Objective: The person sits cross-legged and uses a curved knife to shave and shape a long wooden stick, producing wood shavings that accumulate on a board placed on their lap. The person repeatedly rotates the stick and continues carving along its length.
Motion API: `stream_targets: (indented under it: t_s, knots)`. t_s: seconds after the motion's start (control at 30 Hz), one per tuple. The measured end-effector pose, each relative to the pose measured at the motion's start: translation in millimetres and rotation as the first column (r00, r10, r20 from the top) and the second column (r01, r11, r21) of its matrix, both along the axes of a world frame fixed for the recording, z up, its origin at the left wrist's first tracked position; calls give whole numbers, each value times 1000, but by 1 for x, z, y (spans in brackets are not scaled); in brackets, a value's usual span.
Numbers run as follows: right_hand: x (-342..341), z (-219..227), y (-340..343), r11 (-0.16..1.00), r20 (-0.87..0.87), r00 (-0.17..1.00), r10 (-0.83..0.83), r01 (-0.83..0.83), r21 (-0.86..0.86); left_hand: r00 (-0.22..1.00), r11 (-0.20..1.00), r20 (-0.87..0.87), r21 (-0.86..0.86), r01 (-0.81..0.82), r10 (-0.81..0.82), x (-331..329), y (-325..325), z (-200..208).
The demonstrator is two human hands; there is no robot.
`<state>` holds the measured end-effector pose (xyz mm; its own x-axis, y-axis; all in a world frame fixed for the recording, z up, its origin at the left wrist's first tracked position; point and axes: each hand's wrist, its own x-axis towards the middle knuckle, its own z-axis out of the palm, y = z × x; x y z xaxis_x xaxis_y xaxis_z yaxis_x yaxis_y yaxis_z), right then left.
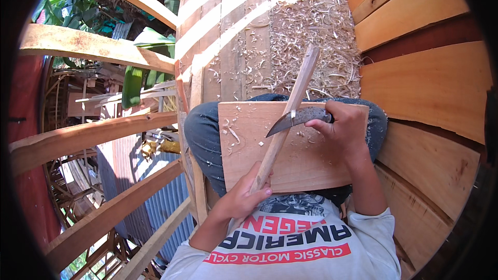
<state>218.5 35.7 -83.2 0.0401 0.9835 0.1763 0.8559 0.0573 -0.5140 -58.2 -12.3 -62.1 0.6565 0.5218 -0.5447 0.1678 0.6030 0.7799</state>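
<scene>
My left hand is wrapped round the lower end of a wooden stick, which slants up and to the right across my lap. In my right hand is a knife with a dark, curved blade, its handle mostly hidden by the fingers. The blade lies across the stick about midway along, its tip pointing left. Under both rests a flat wooden board on my crossed legs. A few small shavings are scattered over the board.
Curly wood shavings lie thick on the plank floor ahead. A plank wall stands close on the right. To the left runs an open railing of wooden beams, with corrugated metal sheets and green leaves beyond.
</scene>
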Motion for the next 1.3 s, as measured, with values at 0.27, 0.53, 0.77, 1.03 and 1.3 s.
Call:
stream_targets:
  t_s: [0.27, 0.53, 0.77, 1.03, 1.3]
  knots:
    - [5, 2, 13, 999, 67, 997, -46, 46, 6, 1000, 1000, 11, -8, -1, 1, -1, 1, -2]
    - [4, 1, 26, 997, 90, 993, -81, 82, -8, 999, 998, 6, -49, -46, 46, -2, 2, 0]
    - [54, -28, 57, 940, -144, 939, -313, 328, 96, 999, 999, -16, 29, 46, -45, -3, -5, -10]
    - [96, 2, 38, 907, -296, 858, -420, 404, -117, 990, 965, 94, -249, -81, 107, -16, -8, -4]
    - [-1, 15, -8, 985, -218, 974, -60, 22, -169, 960, 931, 242, -361, -47, 142, -24, -6, -20]
